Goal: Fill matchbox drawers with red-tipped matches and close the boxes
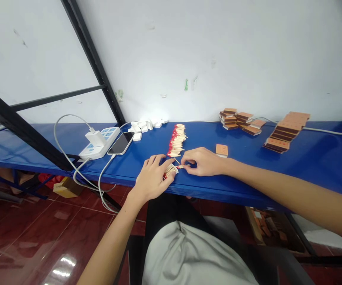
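At the front edge of the blue table [147, 148], my left hand [151, 178] grips a small white matchbox tray [173, 168] between thumb and fingers. Red-tipped matches lie in the tray, partly covered by the hand. Just to the right, my right hand [205, 161] is closed in a pinch on a few matches [181, 166] at the tray's open side. Beyond both hands, a long row of loose matches [178, 139] runs toward the wall, red heads mostly on the left. One matchbox [222, 150] with an orange-brown top lies behind my right wrist.
Small white trays [143, 126] are heaped near the wall. Left of them are a phone [121, 143] and a power strip [99, 145] with trailing white cables. Matchboxes [230, 118] are piled at the back right, beside a leaning stack [288, 130]. A black post [96, 59] rises at left.
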A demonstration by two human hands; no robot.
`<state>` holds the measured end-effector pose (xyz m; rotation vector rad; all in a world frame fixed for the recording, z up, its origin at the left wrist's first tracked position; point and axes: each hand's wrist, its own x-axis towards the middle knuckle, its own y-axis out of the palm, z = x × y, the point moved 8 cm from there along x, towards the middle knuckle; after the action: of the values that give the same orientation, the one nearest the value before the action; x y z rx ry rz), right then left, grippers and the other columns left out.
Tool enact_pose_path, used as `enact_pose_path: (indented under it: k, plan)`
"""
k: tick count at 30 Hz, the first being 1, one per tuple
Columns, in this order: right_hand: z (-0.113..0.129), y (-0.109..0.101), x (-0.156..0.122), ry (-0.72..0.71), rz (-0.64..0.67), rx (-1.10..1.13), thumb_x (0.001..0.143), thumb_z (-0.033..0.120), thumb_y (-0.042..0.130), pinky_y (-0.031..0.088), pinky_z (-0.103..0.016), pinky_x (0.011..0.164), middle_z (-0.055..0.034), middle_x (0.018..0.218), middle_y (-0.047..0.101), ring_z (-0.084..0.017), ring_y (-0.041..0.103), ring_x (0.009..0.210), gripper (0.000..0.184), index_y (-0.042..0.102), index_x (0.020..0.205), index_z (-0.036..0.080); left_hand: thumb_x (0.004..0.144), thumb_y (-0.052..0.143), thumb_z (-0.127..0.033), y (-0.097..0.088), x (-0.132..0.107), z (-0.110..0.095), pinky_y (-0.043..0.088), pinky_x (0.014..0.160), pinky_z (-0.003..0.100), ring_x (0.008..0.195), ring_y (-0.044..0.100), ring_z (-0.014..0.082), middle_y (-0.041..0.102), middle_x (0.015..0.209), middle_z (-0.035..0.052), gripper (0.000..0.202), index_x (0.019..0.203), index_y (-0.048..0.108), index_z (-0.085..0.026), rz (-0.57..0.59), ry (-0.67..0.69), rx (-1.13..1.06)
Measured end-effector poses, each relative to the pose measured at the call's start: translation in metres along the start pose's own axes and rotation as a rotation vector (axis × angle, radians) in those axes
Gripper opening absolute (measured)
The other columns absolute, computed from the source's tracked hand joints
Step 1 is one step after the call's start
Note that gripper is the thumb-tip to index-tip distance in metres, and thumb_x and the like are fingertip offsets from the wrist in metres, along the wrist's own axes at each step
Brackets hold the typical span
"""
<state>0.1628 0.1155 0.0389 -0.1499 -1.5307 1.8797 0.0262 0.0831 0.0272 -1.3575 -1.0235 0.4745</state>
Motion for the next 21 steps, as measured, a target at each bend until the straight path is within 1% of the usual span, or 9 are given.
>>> enact_pose_path:
  k: [2,3,6,8,11,15,18,21]
  plan:
    - [-0.0032,0.0012,0.0002,0.042,0.02,-0.017,0.082,0.02,0.061,0.035,-0.025,0.061,0.002,0.072,0.062,-0.012,0.052,0.06,0.017,0.07,0.096,0.019,0.101,0.042,-0.043,0.0002,0.0002,-0.0003,0.042,0.102,0.05,0.126,0.047,0.0308,0.054,0.136,0.0107,0.043,0.139,0.055,-0.026,-0.001,0.003,0.002]
    - [-0.0044,0.0015,0.0002,0.055,0.023,-0.024,0.083,0.02,0.06,0.036,-0.025,0.062,0.0017,0.073,0.063,-0.013,0.052,0.061,0.023,0.069,0.104,0.02,0.101,0.042,-0.043,0.0002,0.0004,-0.0004,0.042,0.102,0.051,0.126,0.047,0.0309,0.054,0.136,0.0108,0.043,0.139,0.055,-0.026,-0.003,0.005,0.003]
    - [-0.0049,0.0023,0.0001,0.042,0.019,-0.034,0.086,0.021,0.057,0.04,-0.027,0.07,-0.0034,0.093,0.069,-0.017,0.06,0.076,0.043,0.062,0.129,0.021,0.101,0.042,-0.043,0.0003,0.0011,-0.0009,0.042,0.102,0.051,0.127,0.047,0.031,0.055,0.136,0.011,0.043,0.138,0.056,-0.024,-0.01,0.012,0.004]
    - [-0.0047,0.0038,-0.0001,0.023,0.031,-0.044,0.088,0.022,0.055,0.041,-0.029,0.074,-0.0058,0.104,0.069,-0.02,0.062,0.085,0.047,0.059,0.135,0.023,0.101,0.042,-0.042,0.0003,0.0013,-0.0008,0.043,0.102,0.05,0.126,0.048,0.031,0.055,0.135,0.011,0.043,0.138,0.056,-0.024,-0.012,0.015,0.008]
    - [-0.0056,0.0059,-0.0003,0.027,0.059,-0.061,0.09,0.023,0.054,0.042,-0.03,0.075,-0.0059,0.103,0.069,-0.02,0.062,0.085,0.042,0.063,0.131,0.024,0.101,0.042,-0.042,0.0006,0.0011,-0.0003,0.043,0.101,0.05,0.125,0.048,0.0308,0.055,0.135,0.0107,0.043,0.138,0.056,-0.025,-0.008,0.013,0.012]
    - [-0.0052,0.0036,0.0001,0.05,0.047,-0.067,0.089,0.023,0.056,0.04,-0.029,0.073,-0.0049,0.098,0.068,-0.018,0.061,0.081,0.037,0.067,0.124,0.022,0.101,0.043,-0.043,0.0003,0.0005,-0.0005,0.043,0.101,0.05,0.126,0.048,0.0307,0.056,0.135,0.0106,0.042,0.136,0.057,-0.024,-0.013,0.013,0.012]
    - [-0.0045,0.0013,0.0005,0.065,0.027,-0.064,0.086,0.022,0.057,0.038,-0.028,0.069,-0.0036,0.093,0.066,-0.017,0.059,0.077,0.031,0.068,0.115,0.02,0.101,0.043,-0.043,-0.0003,0.0005,-0.0011,0.043,0.1,0.05,0.125,0.049,0.0308,0.056,0.135,0.0109,0.042,0.134,0.058,-0.022,-0.025,0.017,0.008]
    - [-0.0046,0.0002,0.0009,0.082,0.018,-0.055,0.083,0.022,0.059,0.036,-0.027,0.067,-0.0019,0.087,0.064,-0.016,0.055,0.073,0.022,0.067,0.104,0.019,0.1,0.043,-0.043,-0.0007,0.0008,-0.0012,0.044,0.1,0.05,0.124,0.049,0.0312,0.057,0.134,0.0109,0.042,0.133,0.059,-0.022,-0.033,0.019,0.005]
